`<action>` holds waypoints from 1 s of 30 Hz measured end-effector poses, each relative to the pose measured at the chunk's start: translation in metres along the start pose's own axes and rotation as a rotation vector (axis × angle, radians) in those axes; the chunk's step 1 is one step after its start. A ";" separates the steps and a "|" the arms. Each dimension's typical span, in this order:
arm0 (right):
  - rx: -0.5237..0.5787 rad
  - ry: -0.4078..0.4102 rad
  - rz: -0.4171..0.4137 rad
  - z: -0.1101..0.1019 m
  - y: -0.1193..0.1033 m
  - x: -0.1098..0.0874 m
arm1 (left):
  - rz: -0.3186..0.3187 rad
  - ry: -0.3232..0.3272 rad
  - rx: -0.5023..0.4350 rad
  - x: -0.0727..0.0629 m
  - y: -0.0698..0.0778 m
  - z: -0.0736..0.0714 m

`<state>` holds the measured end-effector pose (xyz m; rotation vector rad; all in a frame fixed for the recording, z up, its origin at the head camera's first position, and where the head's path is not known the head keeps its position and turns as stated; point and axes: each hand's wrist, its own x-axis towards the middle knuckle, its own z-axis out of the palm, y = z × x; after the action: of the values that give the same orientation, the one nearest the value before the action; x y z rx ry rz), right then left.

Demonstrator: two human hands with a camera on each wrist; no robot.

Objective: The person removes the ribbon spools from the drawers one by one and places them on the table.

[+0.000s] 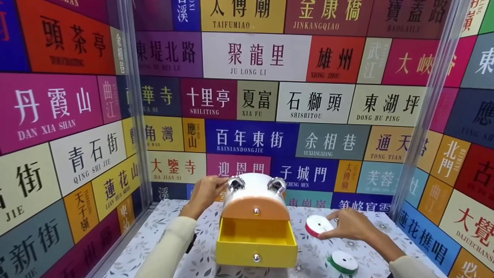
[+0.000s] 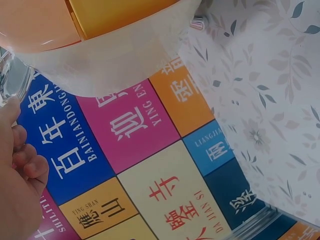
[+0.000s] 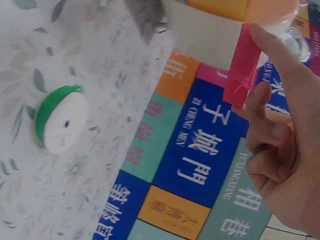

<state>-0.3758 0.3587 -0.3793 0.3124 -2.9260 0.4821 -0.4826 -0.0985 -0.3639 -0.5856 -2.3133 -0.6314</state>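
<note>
Spool (image 1: 314, 224) pinched in your right hand (image 1: 349, 224), right of the drawer (image 1: 256, 247); can't tell if left hand (image 1: 206, 195) grips anything.

Plain cream cloth sleeves (image 1: 166, 247) on both arms
The left sleeve (image 1: 164, 253) is long and tapers toward the wrist, with a small black piece (image 1: 191, 244) along its inner edge; the right sleeve (image 1: 411, 266), matching cream, shows only its end, cut by the lower border.

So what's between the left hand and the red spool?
In the head view, the white-topped box, its yellow drawer pulled open, stands between the left hand and the red spool.
</note>
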 end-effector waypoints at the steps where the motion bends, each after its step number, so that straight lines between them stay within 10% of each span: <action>1: 0.004 -0.006 0.026 0.005 0.003 0.000 | -0.002 0.000 -0.001 0.000 0.000 0.000; 30: 0.125 -0.146 0.257 0.126 0.046 0.002 | 0.010 0.018 -0.034 -0.002 -0.003 -0.001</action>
<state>-0.4039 0.3590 -0.5108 -0.0178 -3.1005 0.7080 -0.4820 -0.1021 -0.3656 -0.6049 -2.2850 -0.6698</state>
